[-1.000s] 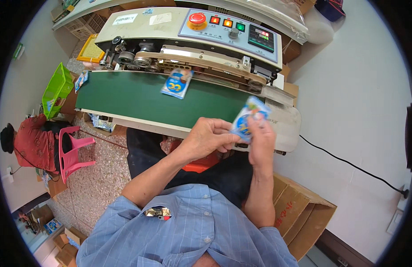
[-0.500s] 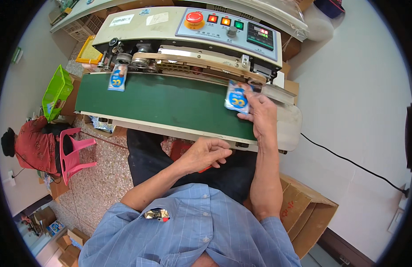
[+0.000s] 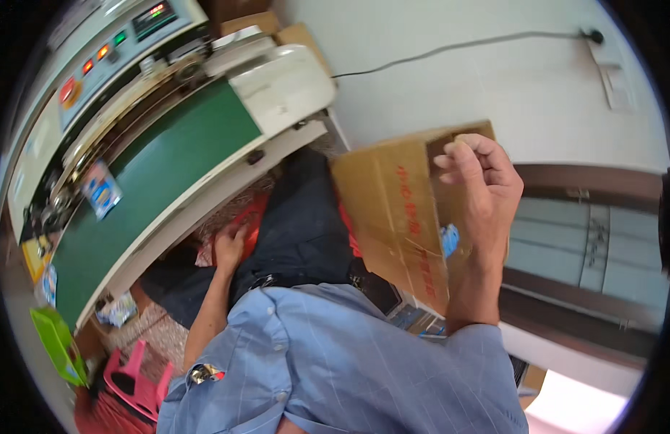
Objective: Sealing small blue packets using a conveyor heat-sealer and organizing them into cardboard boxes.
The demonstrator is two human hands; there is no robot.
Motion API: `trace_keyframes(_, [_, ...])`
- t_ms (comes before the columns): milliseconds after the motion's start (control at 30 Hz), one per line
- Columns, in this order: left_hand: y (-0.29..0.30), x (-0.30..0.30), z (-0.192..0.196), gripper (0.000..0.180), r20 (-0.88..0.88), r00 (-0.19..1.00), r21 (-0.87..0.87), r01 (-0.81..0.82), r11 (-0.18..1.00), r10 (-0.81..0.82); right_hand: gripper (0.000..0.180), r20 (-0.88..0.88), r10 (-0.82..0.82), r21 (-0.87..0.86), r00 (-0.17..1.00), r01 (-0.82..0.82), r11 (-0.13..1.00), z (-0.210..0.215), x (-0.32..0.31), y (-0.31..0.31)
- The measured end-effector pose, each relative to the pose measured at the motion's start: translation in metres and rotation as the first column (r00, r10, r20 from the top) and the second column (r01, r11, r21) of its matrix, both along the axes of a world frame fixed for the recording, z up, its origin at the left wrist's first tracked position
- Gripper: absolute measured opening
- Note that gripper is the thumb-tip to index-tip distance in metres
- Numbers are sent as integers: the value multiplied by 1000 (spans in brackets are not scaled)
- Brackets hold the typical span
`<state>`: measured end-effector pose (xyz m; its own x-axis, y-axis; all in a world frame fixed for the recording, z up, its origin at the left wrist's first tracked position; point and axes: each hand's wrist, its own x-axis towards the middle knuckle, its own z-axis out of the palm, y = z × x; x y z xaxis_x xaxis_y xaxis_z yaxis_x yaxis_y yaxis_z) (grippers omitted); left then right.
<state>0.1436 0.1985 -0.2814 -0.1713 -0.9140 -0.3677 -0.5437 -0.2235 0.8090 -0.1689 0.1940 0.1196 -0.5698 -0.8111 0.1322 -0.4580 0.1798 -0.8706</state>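
Over the opening of a cardboard box, my right hand is raised with its fingers curled in toward the thumb, and no item shows in them. Inside the box, below that hand, a blue-and-white packet is partly visible. My left hand is low by my legs, next to a red item whose kind I cannot make out; its fingers are blurred and partly hidden. A small blue-and-white packet stands with its top in the sealing machine, over the green conveyor belt.
Another packet is at the belt's far left end. A green basket and a pink chair with a person in red stand beyond it. A black cable runs along the wall. Grey drawers or panels lie right of the box.
My view has swung to the right. My right hand has let go of the packet at the machine and moved over the box. My left hand has dropped toward the red item.
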Motion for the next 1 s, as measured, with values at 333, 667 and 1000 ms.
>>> trace_keyframes(333, [22,5,-44,31,-154,986,18,64,998,-61,37,-125,576,974,808,-10,225,-143,-215,157])
trace_keyframes(667, [19,14,-40,24,-182,983,144,39,989,-13,53,102,750,990,654,-142,-10,-196,-198,146])
trace_keyframes(1000, [14,12,-39,22,-162,986,242,-8,970,49,36,-76,896,983,437,183,-5,-246,-191,213])
